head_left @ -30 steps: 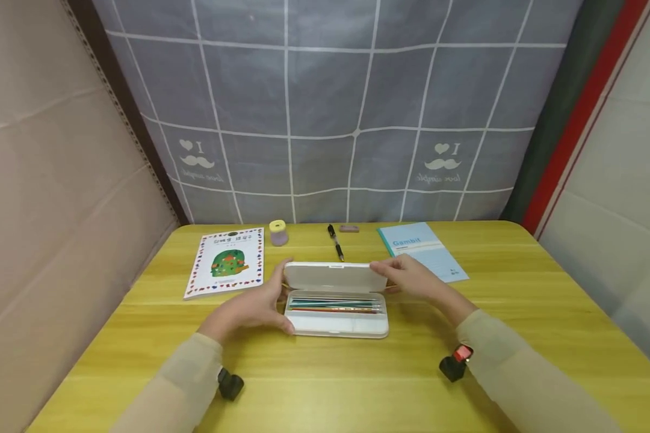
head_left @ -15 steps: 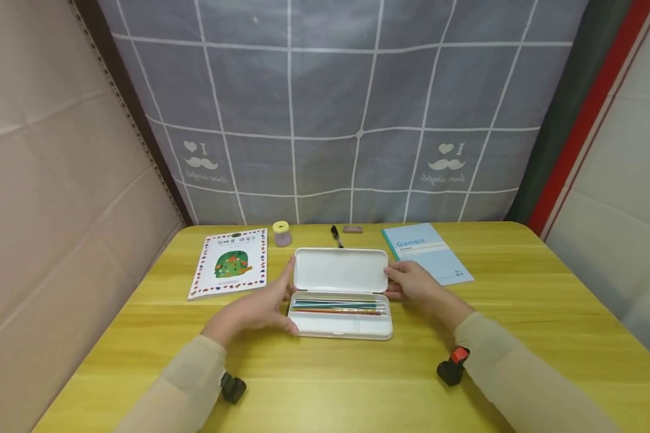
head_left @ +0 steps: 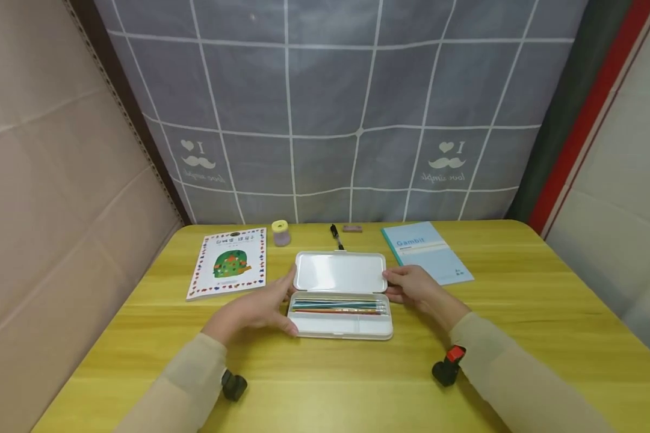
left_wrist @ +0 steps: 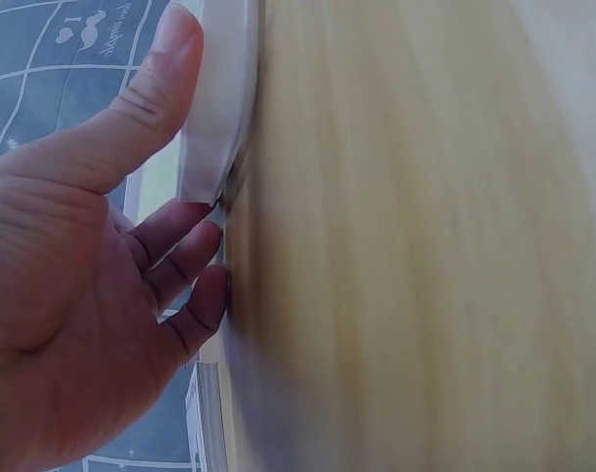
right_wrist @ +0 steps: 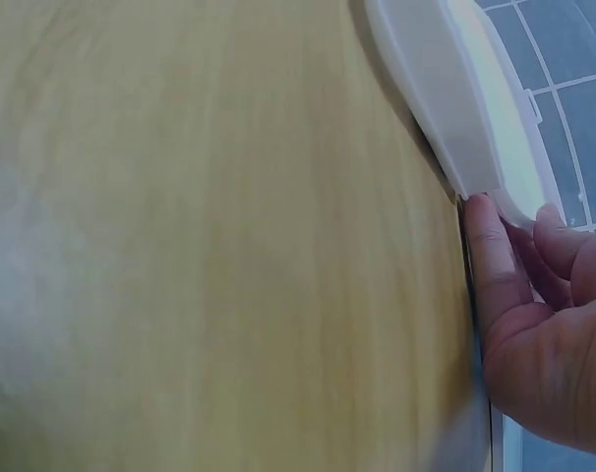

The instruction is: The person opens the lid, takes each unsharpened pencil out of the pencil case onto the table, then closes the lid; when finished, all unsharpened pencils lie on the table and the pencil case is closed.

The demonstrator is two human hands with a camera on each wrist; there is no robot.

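Observation:
A white pencil case (head_left: 341, 326) lies open in front of me, its lid (head_left: 340, 272) tipped back away from me. Several pencils (head_left: 338, 305), mostly green with a red one in front, lie lengthwise in its rear compartment. My left hand (head_left: 251, 310) holds the case's left end, thumb at the front corner and fingers behind. In the left wrist view those fingers (left_wrist: 185, 261) curl near the hinge side. At the other end my right hand (head_left: 414, 287) pinches the lid's right edge. The right wrist view shows its thumb (right_wrist: 559, 236) on the lid and another finger at the case's corner.
A white picture book (head_left: 230, 263) lies at the left, with a yellow-lidded small container (head_left: 280, 233) beside it. Behind the lid are a black pen (head_left: 335, 233) and an eraser (head_left: 352, 228). A light blue notebook (head_left: 428, 252) lies right of the case, beyond my right hand.
The lid has swung back from nearly upright to lying well open, and now covers part of the pen. My right hand has slid from its top edge to its right side. My left hand stays put.

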